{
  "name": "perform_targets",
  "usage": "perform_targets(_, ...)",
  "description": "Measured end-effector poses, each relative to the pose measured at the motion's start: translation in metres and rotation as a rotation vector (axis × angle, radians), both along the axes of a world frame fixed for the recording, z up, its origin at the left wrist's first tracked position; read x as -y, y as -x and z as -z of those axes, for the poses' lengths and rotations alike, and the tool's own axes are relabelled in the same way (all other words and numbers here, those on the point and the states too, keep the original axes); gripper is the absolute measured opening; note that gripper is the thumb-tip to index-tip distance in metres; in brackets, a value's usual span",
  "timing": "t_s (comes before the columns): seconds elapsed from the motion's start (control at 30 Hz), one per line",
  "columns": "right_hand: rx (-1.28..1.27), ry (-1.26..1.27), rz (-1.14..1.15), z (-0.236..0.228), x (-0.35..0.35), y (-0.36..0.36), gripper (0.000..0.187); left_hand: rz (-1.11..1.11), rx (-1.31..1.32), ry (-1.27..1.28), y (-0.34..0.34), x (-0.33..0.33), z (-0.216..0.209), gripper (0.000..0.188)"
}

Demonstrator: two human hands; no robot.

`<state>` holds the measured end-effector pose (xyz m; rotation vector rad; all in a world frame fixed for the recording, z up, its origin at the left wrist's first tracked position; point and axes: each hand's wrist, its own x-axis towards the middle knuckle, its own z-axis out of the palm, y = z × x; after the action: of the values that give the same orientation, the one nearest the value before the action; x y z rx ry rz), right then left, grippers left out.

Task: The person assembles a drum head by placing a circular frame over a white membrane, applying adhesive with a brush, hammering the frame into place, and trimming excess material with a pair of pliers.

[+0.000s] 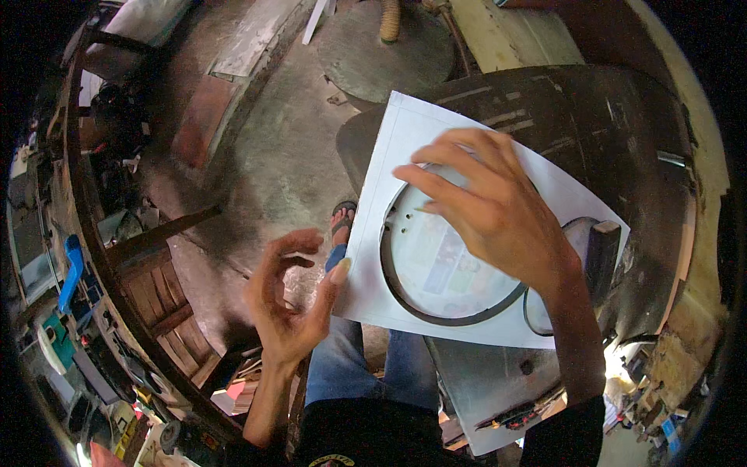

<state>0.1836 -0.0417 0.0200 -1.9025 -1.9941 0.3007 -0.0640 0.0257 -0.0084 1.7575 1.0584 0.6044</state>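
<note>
- White flat sheet (406, 140) bears a dark round ring (455, 320), small specks (408, 217) inside.
- Right hand (492, 204) spread over the ring.
- Left hand (286, 305) curled, thumb and fingers apart.

Light is dim; glare burns lower right; the right hand (490, 206) looks blurred; edges bow (corners black).

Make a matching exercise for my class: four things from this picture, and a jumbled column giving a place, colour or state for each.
1. Dark ring
2. Left hand
3. Right hand
4. Jeans

A. Blue
B. Over the ring
C. Lying on the white sheet
D. Fingers curled, near the sheet's left edge

Pairs: 1-C, 2-D, 3-B, 4-A
</note>
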Motion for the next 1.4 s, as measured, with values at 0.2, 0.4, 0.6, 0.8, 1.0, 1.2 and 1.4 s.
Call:
perform_targets(0.2, -0.285, 0.047, -0.152, 0.029, -0.025, -0.024, 0.017, 0.250, -0.138, -0.205, -0.065, -0.002, -0.008, 0.043)
perform_targets(0.4, -0.251, -0.154, -0.249, 0.039, -0.029, -0.020, 0.010, 0.289, -0.341, -0.267, -0.085, -0.007, -0.022, 0.025)
perform_targets(0.6, -0.127, -0.195, -0.299, 0.038, -0.027, -0.023, 0.016, 0.435, -0.483, -0.388, -0.092, -0.005, -0.027, 0.019)
perform_targets(0.8, -0.080, -0.172, -0.339, 0.036, -0.030, -0.020, 0.017, 0.549, -0.396, -0.544, -0.091, -0.003, -0.033, 0.016)
perform_targets(1.0, 0.136, -0.181, -0.387, 0.036, -0.029, -0.024, 0.009, 0.571, -0.290, -0.584, -0.091, -0.005, -0.034, 0.024)
perform_targets(1.2, 0.104, -0.272, -0.356, 0.040, -0.026, -0.021, 0.008, 0.553, -0.326, -0.590, -0.090, -0.003, -0.035, 0.025)
perform_targets(1.4, 0.125, -0.152, -0.440, 0.031, -0.037, -0.028, 0.007, 0.593, -0.448, -0.405, -0.083, -0.017, -0.033, 0.037)
